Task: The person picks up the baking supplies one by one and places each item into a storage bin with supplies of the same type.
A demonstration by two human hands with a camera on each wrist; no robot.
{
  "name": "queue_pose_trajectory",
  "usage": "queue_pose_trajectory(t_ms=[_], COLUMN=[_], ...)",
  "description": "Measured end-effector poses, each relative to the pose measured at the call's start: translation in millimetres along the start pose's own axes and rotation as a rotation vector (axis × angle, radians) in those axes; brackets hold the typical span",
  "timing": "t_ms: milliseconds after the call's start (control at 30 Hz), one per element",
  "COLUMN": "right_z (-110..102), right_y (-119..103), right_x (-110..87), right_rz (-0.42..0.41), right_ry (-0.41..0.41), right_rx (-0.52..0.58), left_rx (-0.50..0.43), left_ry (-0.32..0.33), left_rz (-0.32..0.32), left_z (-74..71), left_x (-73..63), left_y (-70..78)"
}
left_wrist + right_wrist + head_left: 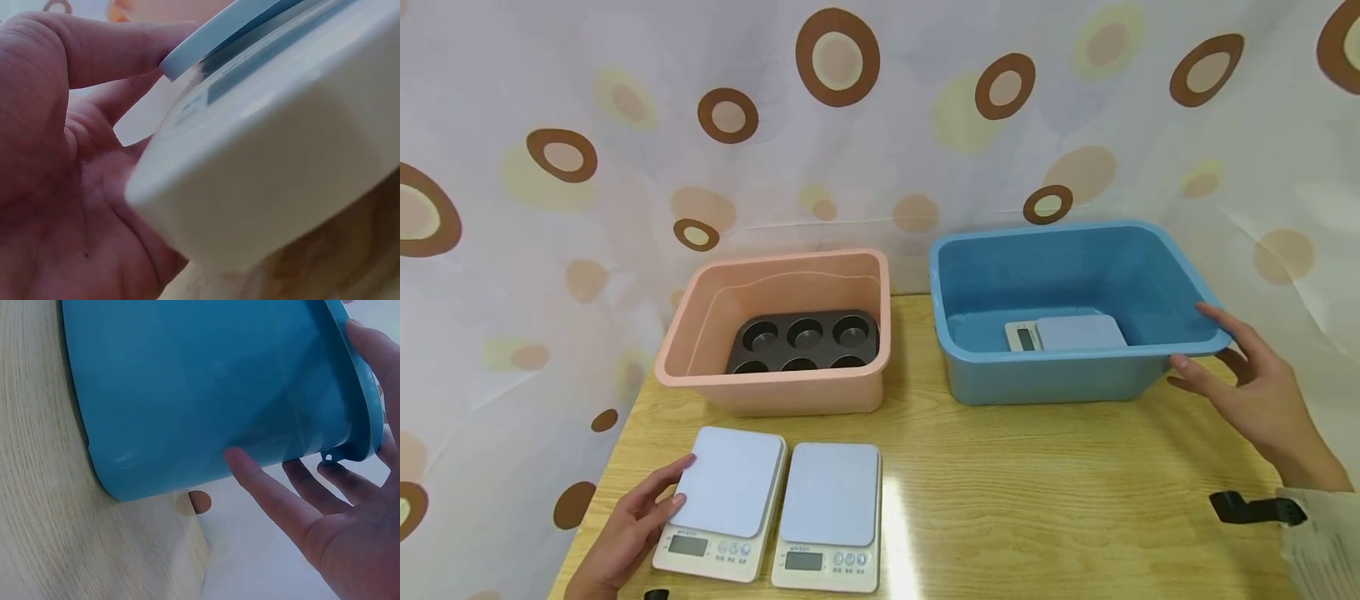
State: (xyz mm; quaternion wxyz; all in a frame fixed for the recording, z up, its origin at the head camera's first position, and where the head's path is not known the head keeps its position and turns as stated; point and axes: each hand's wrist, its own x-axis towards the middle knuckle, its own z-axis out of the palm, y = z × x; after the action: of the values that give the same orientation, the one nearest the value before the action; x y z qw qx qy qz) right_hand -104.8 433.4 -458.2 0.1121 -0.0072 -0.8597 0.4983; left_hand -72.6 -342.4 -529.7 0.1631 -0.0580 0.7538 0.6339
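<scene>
a dotted curtain (910, 142) backs your wood-grain bench (1037, 500). your left hand (628, 529) touches the left edge of the left digital kitchen scale (726, 483), nearest that hand and just to its right, long axis running away from you, slightly slanted; you cannot tell whether its hidden fingers close beneath. your right hand (1262, 396) grips the near right corner of the blue plastic basin (1037, 375), thumb outside, fingers at the rim; the basin's long axis lies crosswise, leftward of that hand

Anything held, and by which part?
Right grip: the blue tub, by its near right rim corner. Left grip: apparently the left scale, by its left side.
</scene>
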Motion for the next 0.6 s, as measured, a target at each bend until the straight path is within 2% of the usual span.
queue_pose_trajectory(t_ms=[233, 333, 500, 600], right_z=[-1.1, -1.0, 1.4, 2.4], right_y=[1.9, 3.0, 6.0, 6.5], right_x=[1.5, 1.7, 3.6, 5.0], right_rz=[0.002, 0.015, -0.019, -0.036], right_ry=[0.04, 0.038, 0.042, 0.057], right_rx=[-0.004, 0.037, 0.234, 0.311], left_rx=[-0.007, -0.01, 0.024, 0.019], left_ry=[-0.14, -0.163, -0.154, -0.21], left_rz=[0.113, 0.13, 0.099, 0.117], left_z=[0.4, 0.0, 1.9, 7.2], left_x=[5.1, 5.9, 6.7, 10.3], left_y=[7.9, 12.0, 24.6, 33.7])
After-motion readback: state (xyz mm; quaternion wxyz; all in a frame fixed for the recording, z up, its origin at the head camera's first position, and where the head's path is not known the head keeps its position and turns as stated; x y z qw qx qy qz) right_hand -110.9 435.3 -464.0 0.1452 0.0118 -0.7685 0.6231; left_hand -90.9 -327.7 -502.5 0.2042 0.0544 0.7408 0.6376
